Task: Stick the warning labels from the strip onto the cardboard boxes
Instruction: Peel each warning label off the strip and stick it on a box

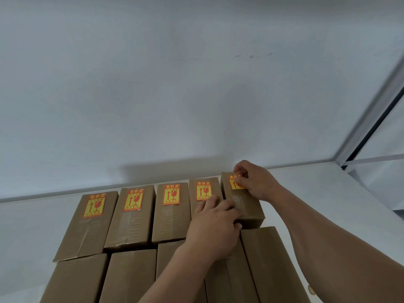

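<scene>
Five brown cardboard boxes stand in a back row on a white table (317, 193). The left box (87, 235) and the three beside it each carry a yellow and red warning label (95, 205) at the far end. On the rightmost box (251, 206), slightly tilted, a warning label (232, 183) lies partly under my right hand (255, 182), whose fingertips pinch and press its top edge. My left hand (214, 226) lies over that box's near end, fingers on top and thumb at the front edge. No label strip is in view.
A front row of unlabelled boxes (129, 276) fills the near part of the table, one (269, 259) under my right forearm. A pale wall rises right behind the boxes. A metal frame post (371, 119) slants up at the right.
</scene>
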